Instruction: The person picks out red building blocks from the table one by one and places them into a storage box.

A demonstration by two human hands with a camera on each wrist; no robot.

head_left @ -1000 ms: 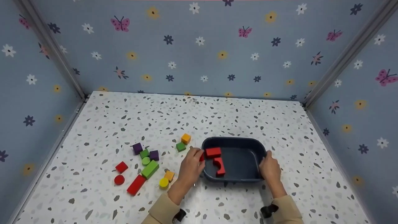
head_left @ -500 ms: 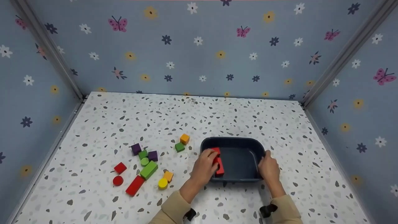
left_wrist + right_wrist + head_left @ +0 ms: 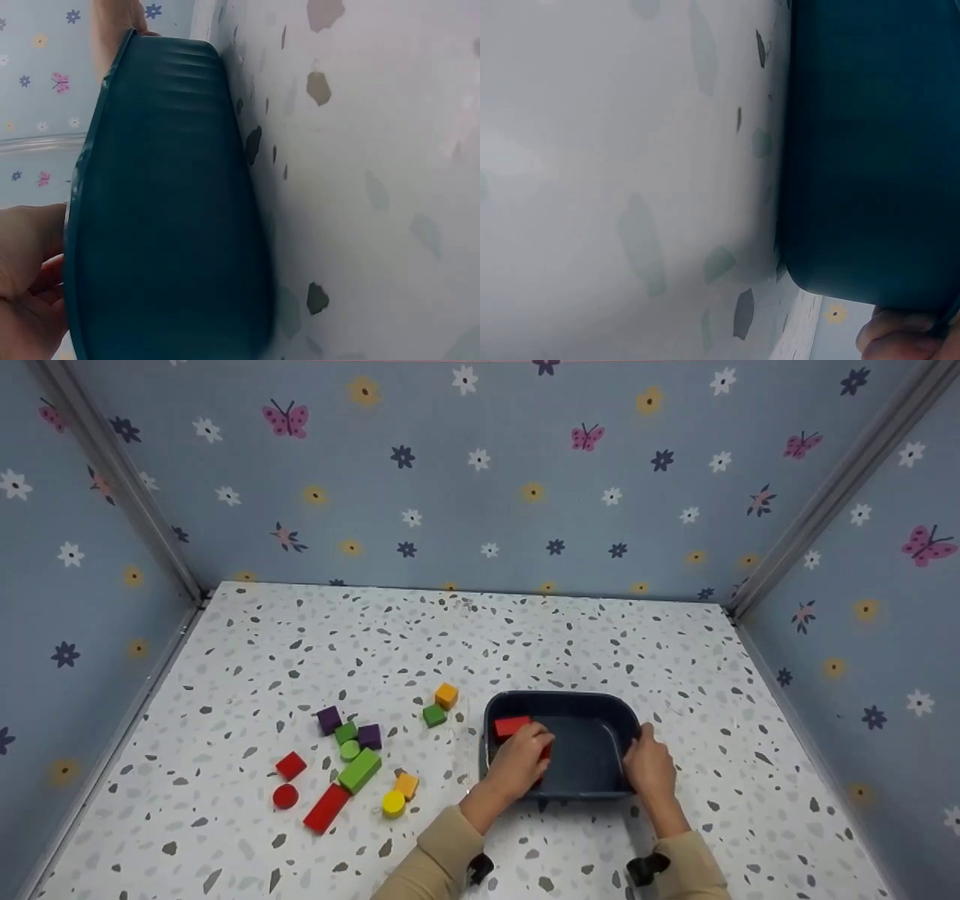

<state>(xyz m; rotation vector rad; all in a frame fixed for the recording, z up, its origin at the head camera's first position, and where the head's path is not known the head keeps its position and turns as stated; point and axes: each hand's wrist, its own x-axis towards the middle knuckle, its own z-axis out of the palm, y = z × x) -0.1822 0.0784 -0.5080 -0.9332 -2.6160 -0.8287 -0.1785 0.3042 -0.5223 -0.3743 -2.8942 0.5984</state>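
A dark blue rectangular tray (image 3: 589, 746) stands on the speckled table. My left hand (image 3: 517, 757) is inside its left half, fingers curled round a red block (image 3: 547, 751) that is mostly hidden by them. Behind that hand, another red block (image 3: 512, 727) lies in the tray's back left corner. An arched red block seen earlier is largely covered by the hand. My right hand (image 3: 649, 765) grips the tray's right rim. In the left wrist view, the tray's outer wall (image 3: 165, 202) hides what the left hand (image 3: 30, 277) holds.
Left of the tray lie loose blocks: a long red block (image 3: 327, 808), a long green block (image 3: 360, 770), a yellow cylinder (image 3: 394, 804), a purple cube (image 3: 329, 721) and several others. An orange cube (image 3: 446, 696) is nearest the tray's back left. Patterned walls enclose the table.
My left hand has carried a red block from outside the tray's left rim over it and rightward into the tray. The right hand has stayed on the rim.
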